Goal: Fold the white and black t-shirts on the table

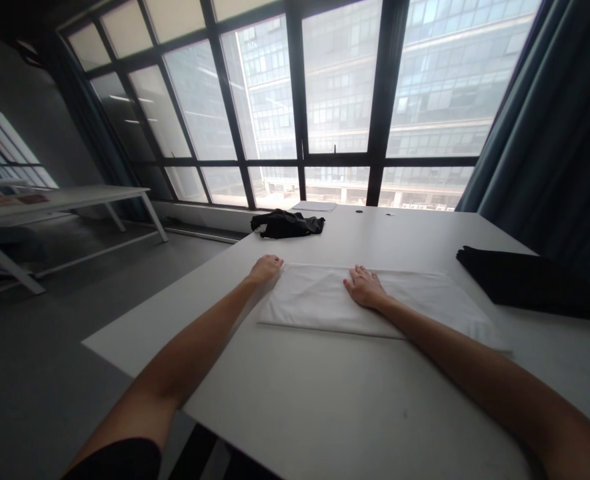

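Note:
A white cloth (315, 300), folded into a long flat shape, lies across the white table (295, 387) in front of me. At its far left corner, my left hand (266, 269) is closed with the fingertips pinching the cloth's edge. My right hand (365, 288) rests flat on the cloth near its middle, fingers spread and palm down. Part of the cloth's right side is hidden under my right forearm.
A crumpled black garment (289, 224) lies at the table's far left edge, with a white sheet (315, 206) behind it. Folded black fabric (535, 280) lies on the right. Another white table (75, 198) stands across the floor at left. Windows and curtains (545, 133) bound the far side.

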Demonstrator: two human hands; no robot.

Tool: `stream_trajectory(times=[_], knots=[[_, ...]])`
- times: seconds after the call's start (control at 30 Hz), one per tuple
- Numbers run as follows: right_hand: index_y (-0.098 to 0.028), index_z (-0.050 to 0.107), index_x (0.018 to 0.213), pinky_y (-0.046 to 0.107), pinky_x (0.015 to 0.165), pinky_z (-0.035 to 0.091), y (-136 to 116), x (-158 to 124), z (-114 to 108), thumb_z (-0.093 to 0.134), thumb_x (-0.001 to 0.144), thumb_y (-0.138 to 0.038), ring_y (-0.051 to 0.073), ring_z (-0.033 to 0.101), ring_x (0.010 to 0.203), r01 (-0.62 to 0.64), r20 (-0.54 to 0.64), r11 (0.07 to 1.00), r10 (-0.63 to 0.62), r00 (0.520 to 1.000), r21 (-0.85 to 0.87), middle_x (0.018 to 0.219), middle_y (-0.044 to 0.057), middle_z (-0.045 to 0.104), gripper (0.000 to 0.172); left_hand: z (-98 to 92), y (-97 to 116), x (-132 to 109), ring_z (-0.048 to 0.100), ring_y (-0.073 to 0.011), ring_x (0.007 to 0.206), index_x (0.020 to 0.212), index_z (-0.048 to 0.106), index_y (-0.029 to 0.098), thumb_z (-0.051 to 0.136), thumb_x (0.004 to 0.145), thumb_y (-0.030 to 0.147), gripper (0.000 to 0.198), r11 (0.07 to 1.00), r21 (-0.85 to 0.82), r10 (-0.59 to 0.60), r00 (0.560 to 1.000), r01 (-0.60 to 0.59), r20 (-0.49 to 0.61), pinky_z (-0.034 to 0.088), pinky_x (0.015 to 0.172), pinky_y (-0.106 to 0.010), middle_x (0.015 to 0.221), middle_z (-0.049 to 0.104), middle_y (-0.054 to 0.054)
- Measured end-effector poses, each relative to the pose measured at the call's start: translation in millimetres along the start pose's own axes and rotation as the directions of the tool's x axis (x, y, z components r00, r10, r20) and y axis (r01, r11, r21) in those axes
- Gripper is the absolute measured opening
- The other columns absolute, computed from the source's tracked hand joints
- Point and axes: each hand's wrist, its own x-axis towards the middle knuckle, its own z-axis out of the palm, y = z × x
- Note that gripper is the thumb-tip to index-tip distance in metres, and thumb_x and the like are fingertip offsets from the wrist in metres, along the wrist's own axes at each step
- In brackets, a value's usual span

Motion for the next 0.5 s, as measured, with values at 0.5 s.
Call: stream_trajectory(times=[0.5], knots=[[-0.007, 0.042, 0.149, 0.054, 0.119, 0.016, -2.4, -0.8, -0.8, 0.033, 0.102, -0.044, 0.031, 0.022, 0.151, -0.009, -0.007, 1.000, 0.009, 1.000, -0.004, 0.161, 0.020, 0.031, 0.060, 3.8, 17.1, -10.3, 0.058, -0.0162, 0.067, 0.075, 0.061, 0.017, 0.077, 0.069, 0.025, 0.019, 0.964, -0.259, -0.056, 0.997, 0.066, 0.046, 0.038, 0.056, -0.023, 0.070, 0.063, -0.001]])
